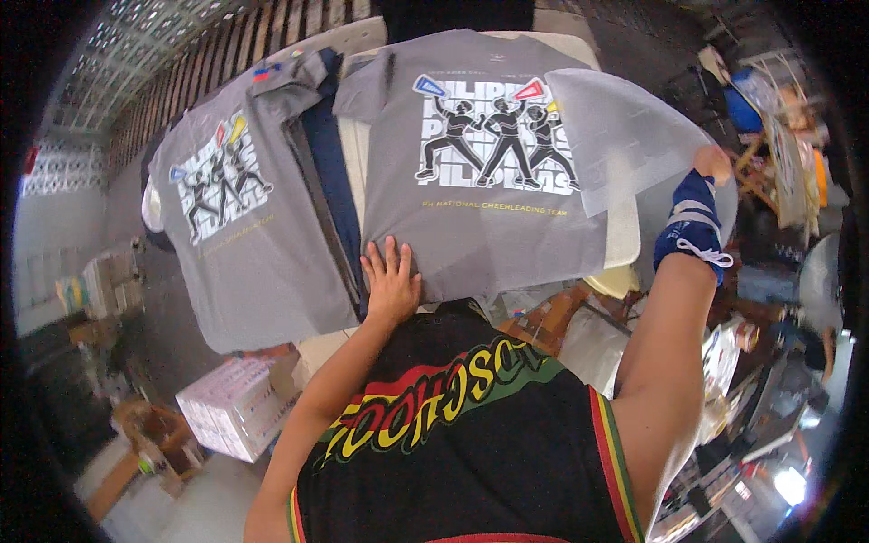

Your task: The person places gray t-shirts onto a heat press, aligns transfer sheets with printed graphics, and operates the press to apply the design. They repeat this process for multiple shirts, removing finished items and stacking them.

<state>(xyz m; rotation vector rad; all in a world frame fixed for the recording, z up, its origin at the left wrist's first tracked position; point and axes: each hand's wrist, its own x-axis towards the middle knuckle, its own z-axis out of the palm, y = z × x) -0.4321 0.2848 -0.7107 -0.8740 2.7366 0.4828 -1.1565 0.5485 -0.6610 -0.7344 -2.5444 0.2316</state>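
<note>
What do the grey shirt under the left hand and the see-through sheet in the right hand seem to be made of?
Grey shirt: soft matte knit fabric, probably cotton; it lies limp with slight wrinkles. Sheet: thin translucent film or paper, slightly frosted; the shirt shows faintly through.

— What's around me here?

— To my far left there is a wall of patterned breeze blocks [136, 41], with a dark slatted fence [244, 36] running beside it. Daylight comes through the gaps in both.

— And lower down on my left?

— A pale concrete floor [204, 511], and on it, near me, a white cardboard box [237, 405]. Further left stand stacked boxes [109, 281] against a grey wall [50, 244].

— And my right?

— Clutter: a blue bin [744, 107] far off, a wooden frame [780, 149] beside it, and papers and packets [738, 362] piled nearer. The pale table [625, 235] edge shows there too.
</note>
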